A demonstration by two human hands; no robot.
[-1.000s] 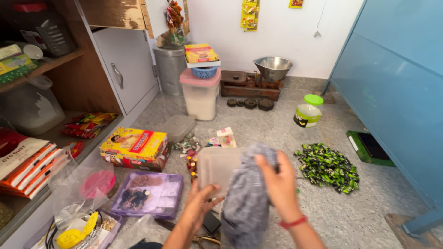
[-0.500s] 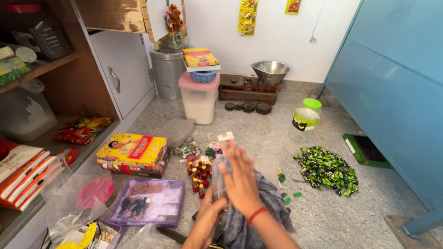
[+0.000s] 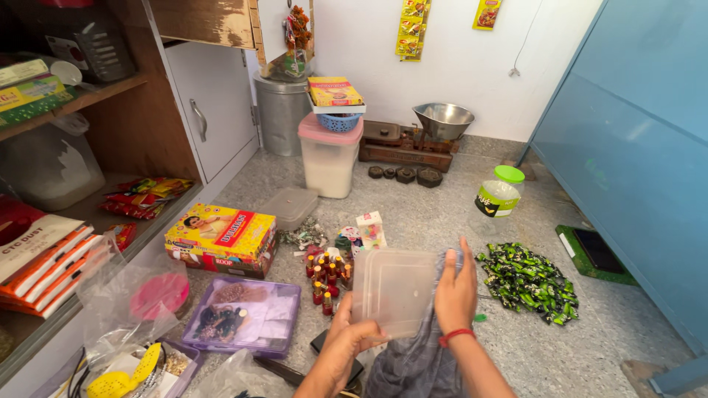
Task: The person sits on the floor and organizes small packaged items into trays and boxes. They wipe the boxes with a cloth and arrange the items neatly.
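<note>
Seen from above, over a speckled grey floor (image 3: 442,214) crowded with goods. Left hand (image 3: 352,337) gripping the lower edge of a clear square plastic container (image 3: 394,290), fingers curled under it, thumb on top. Right hand (image 3: 456,291) pressing a grey checked cloth (image 3: 417,361) against the container's right side, fingers extended and close together, red thread at the wrist. Container held above the floor near the bottom edge of the view, not resting on it. Just left of it, a cluster of small red bottles (image 3: 326,276). Further left, a purple tray (image 3: 243,317) and a yellow box (image 3: 221,237). To the right, a heap of green-wrapped sweets (image 3: 529,280). Towards the far wall, a pink-lidded tub (image 3: 330,157) and a metal weighing scale (image 3: 417,136).
</note>
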